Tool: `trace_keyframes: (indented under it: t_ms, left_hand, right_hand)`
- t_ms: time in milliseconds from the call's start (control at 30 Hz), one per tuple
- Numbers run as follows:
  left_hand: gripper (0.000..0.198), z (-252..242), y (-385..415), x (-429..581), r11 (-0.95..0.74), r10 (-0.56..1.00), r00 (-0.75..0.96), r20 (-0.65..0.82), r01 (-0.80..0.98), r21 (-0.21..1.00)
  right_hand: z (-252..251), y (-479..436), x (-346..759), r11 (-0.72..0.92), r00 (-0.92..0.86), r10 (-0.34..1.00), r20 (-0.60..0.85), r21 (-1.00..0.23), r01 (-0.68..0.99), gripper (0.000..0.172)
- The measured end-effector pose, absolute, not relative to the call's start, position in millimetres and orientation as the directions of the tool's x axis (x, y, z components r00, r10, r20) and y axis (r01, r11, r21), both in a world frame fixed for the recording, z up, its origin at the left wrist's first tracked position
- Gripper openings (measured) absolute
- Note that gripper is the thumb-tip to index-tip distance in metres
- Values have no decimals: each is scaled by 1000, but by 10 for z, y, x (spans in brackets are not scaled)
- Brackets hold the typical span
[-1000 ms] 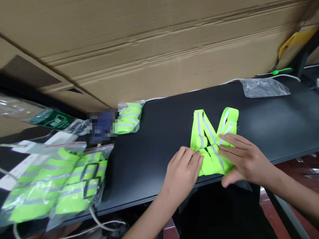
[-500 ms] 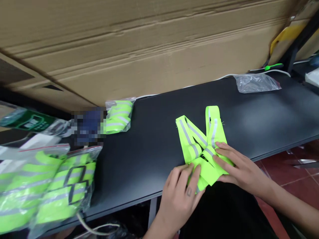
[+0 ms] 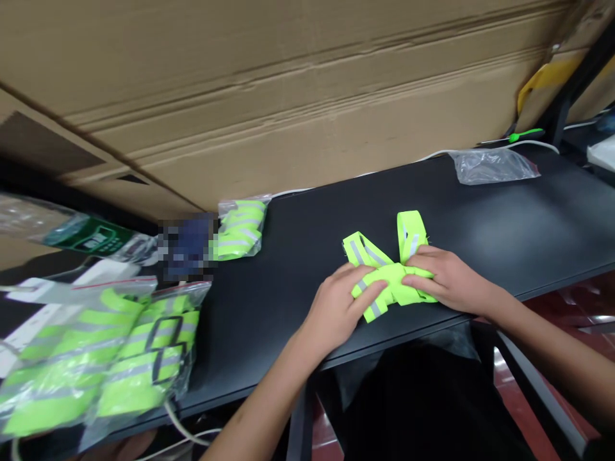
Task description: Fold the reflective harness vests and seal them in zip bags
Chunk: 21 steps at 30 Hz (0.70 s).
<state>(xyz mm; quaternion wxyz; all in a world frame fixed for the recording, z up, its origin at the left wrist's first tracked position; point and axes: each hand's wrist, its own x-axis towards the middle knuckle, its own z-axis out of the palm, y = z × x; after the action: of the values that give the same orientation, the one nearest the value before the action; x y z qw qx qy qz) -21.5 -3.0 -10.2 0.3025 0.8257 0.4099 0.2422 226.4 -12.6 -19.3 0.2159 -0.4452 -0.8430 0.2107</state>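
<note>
A neon-green reflective strap vest (image 3: 389, 269) with grey stripes lies bunched on the black table (image 3: 298, 269), near its front edge. My left hand (image 3: 336, 307) grips the folded lower part of the vest from the left, fingers curled over the fabric. My right hand (image 3: 444, 282) presses and pinches the vest from the right, fingertips meeting the left hand's at the middle. Two strap loops stick out behind the hands.
Bagged green vests (image 3: 106, 358) are piled at the left, with another small bagged one (image 3: 237, 229) further back. An empty clear bag (image 3: 490, 166) lies at the back right beside a green-handled tool (image 3: 526, 134). Large cardboard sheets (image 3: 288, 96) stand behind the table.
The lower part of the vest has been folded up onto the straps, making a shorter bundle. Both hands moved away from the table edge and closed in on it.
</note>
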Motion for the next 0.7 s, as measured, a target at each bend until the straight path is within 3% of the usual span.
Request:
trace_keyframes:
  t_ms: [267,367,467,567,700]
  left_hand:
    - [30,-272,89,-167,-409,895,433,110,695,591]
    - [27,-263,77,-151,-401,911,386,147,743,536]
    - [19,-242,64,-151,-479,877,422,229,735,479]
    - [19,-238,44,-165,-531,847,436,305,725,440]
    - [13,-236,-66,-169,-621,743,439,505,733,277]
  right_hand:
    - [-217,157,2133,579,-513,814,272,-325,748,41]
    - [-230,125,2117,601,-492,743,453,-130,788,33]
    - [-226,-24,2153,706,-628,564,536,83,704,27]
    - [-232,-221,2194,742,-666,523,532,101,663,28]
    - [-253,-434,2211,693,-650,664,371,23,721,39]
